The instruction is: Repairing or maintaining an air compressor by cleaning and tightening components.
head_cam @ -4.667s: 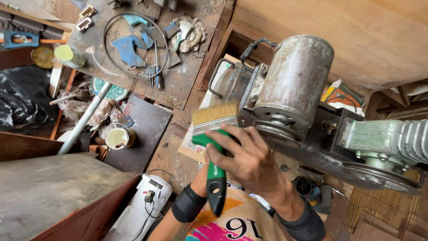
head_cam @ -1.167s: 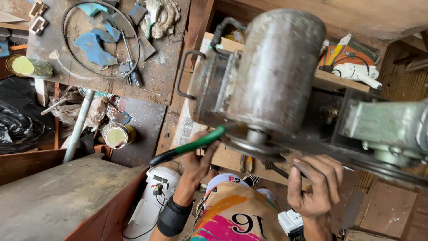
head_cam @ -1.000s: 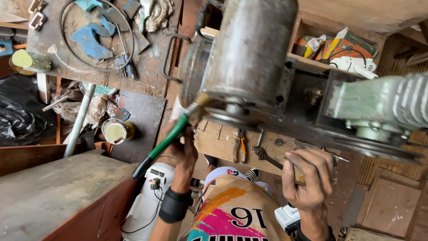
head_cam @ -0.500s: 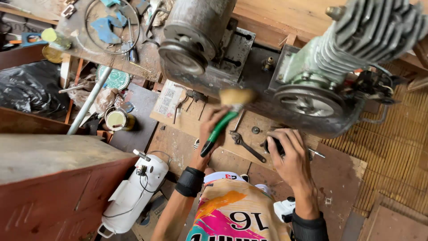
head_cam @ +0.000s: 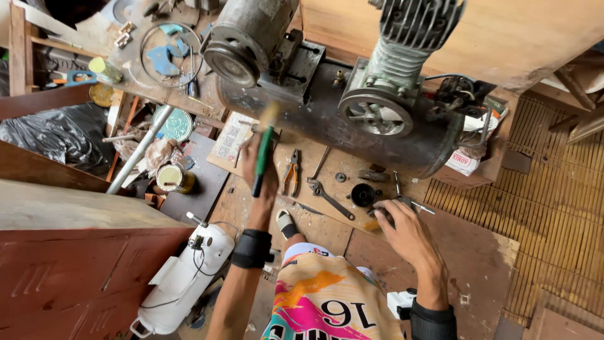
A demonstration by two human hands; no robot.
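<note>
Paintbrush (head_cam: 264, 151) with green handle, gripped in the left hand (head_cam: 257, 165), touches the still dusty compressor tank (head_cam: 352, 126); right hand (head_cam: 402, 230) rests open among tools.

We see the scene in soft, even daylight, bright enough to read detail everywhere. The pale wooden panel (head_cam: 516, 31) at the top right is the brightest area, nearly washed out. Shadows are faint; the darkest patches sit under the compressor tank (head_cam: 352, 126) and around the black plastic sheet (head_cam: 56, 135). The paintbrush (head_cam: 263, 151) bristles are smeared by motion blur. Straight edges bow toward the corners, a wide-angle effect.
</note>
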